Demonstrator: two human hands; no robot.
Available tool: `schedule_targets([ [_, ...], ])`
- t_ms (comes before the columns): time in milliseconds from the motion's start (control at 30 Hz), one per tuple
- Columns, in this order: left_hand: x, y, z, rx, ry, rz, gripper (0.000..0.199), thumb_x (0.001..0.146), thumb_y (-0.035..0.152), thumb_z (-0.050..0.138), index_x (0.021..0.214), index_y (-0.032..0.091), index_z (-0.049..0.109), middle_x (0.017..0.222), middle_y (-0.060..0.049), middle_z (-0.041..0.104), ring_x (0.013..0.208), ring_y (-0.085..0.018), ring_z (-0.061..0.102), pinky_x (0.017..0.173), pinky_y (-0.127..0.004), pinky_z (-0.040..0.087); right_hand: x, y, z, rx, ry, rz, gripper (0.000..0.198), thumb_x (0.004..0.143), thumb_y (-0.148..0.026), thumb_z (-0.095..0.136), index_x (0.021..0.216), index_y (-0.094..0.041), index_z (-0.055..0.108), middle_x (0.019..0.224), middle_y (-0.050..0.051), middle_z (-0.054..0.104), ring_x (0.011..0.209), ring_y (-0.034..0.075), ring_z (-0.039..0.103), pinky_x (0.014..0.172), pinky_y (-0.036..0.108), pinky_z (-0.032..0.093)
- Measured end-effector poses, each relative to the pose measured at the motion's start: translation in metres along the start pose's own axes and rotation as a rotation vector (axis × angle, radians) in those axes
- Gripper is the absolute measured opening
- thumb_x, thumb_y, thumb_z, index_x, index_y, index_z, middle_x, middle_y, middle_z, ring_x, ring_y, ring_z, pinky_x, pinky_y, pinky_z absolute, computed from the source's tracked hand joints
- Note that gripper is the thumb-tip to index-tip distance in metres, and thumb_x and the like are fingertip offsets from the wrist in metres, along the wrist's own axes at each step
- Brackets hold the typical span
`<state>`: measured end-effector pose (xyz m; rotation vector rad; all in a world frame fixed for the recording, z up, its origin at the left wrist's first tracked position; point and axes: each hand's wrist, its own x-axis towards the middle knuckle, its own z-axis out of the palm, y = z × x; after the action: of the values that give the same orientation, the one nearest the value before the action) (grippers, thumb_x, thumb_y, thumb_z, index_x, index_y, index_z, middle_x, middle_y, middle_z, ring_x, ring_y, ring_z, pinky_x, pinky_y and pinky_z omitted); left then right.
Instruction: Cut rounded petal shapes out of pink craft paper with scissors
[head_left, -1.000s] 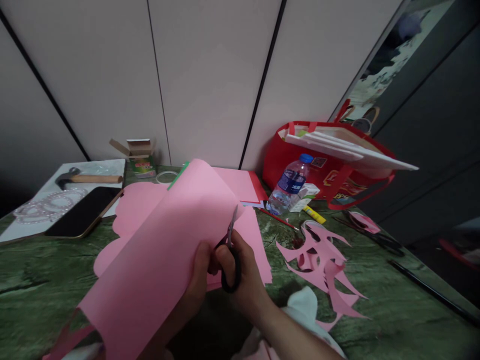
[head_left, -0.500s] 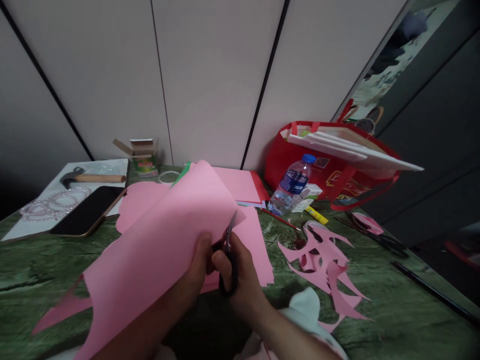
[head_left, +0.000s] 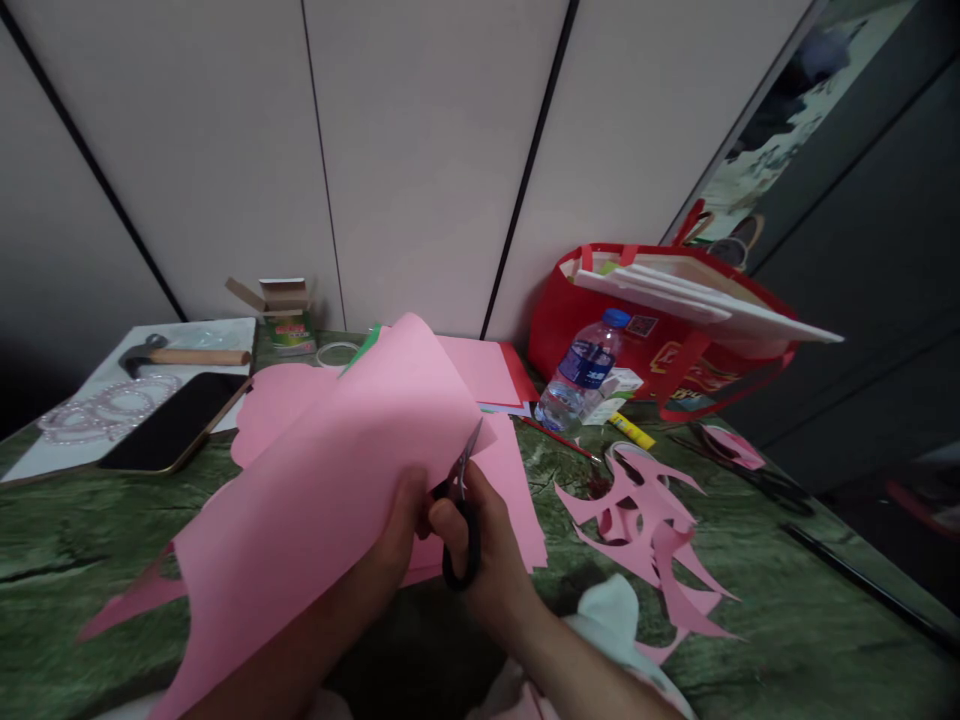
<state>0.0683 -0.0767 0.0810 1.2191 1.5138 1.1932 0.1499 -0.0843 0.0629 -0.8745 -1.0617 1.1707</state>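
Note:
A large sheet of pink paper [head_left: 322, 500] slants up in front of me, its left side cut into curves. My left hand [head_left: 403, 515] grips the sheet's lower right edge, thumb on top and the other fingers hidden beneath. Black-handled scissors [head_left: 466, 545] sit in my right hand [head_left: 491, 550], whose fingers are wrapped round the handles. The blades lie at the sheet's right edge, close to a small pointed corner of paper. More pink sheets [head_left: 517, 490] are stacked on the table underneath, and a scalloped pink piece [head_left: 281, 400] shows behind on the left.
Curly pink offcuts [head_left: 660, 540] lie to the right, near a water bottle [head_left: 581, 370] and a red bag [head_left: 562, 300]. A phone [head_left: 176, 422], a hammer [head_left: 195, 356] and a small open box [head_left: 291, 325] are at the left. A long black rod [head_left: 870, 580] lies far right.
The pink sheet and both hands have shifted slightly to the right. The scissors have moved a little with my right hand along the sheet's edge.

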Motion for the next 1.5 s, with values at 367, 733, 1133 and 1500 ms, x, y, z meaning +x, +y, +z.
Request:
schedule_targets([
  [367, 0.005, -0.005, -0.002, 0.001, -0.061, 0.092, 0.048, 0.073, 0.053, 0.044, 0.035, 0.025, 0.037, 0.035, 0.004, 0.046, 0.040, -0.015, 0.049, 0.055, -0.029, 0.044, -0.001, 0.001, -0.001, 0.008, -0.009, 0.001, 0.010, 0.072, -0.022, 0.054, 0.076, -0.019, 0.045, 0.059, -0.005, 0.047, 0.053, 0.010, 0.046, 0.051, 0.025, 0.039],
  [733, 0.001, 0.006, 0.001, -0.138, -0.080, 0.014, 0.046, 0.077, 0.043, 0.044, 0.036, 0.024, 0.041, 0.037, 0.004, 0.040, 0.039, -0.013, 0.044, 0.044, -0.024, 0.044, -0.002, 0.000, -0.002, -0.009, -0.026, 0.008, 0.024, 0.074, -0.040, 0.057, 0.076, -0.020, 0.044, 0.061, -0.005, 0.046, 0.051, 0.010, 0.045, 0.050, 0.024, 0.040],
  [1133, 0.006, -0.001, -0.002, -0.160, -0.085, -0.062, 0.043, 0.073, 0.047, 0.049, 0.039, 0.020, 0.048, 0.034, 0.005, 0.041, 0.035, -0.011, 0.043, 0.039, -0.023, 0.039, -0.003, 0.002, 0.002, 0.008, -0.006, 0.069, 0.021, 0.072, -0.036, 0.057, 0.077, -0.021, 0.043, 0.057, -0.006, 0.047, 0.048, 0.010, 0.047, 0.048, 0.025, 0.041],
  [1500, 0.006, 0.002, -0.001, -0.147, -0.002, -0.052, 0.025, 0.070, 0.039, 0.056, 0.052, 0.022, 0.060, 0.052, 0.000, 0.062, 0.055, -0.019, 0.060, 0.059, -0.030, 0.050, -0.002, 0.000, 0.000, -0.043, 0.000, 0.028, 0.026, 0.070, -0.040, 0.060, 0.082, -0.021, 0.045, 0.065, -0.003, 0.050, 0.058, 0.013, 0.046, 0.056, 0.027, 0.040],
])
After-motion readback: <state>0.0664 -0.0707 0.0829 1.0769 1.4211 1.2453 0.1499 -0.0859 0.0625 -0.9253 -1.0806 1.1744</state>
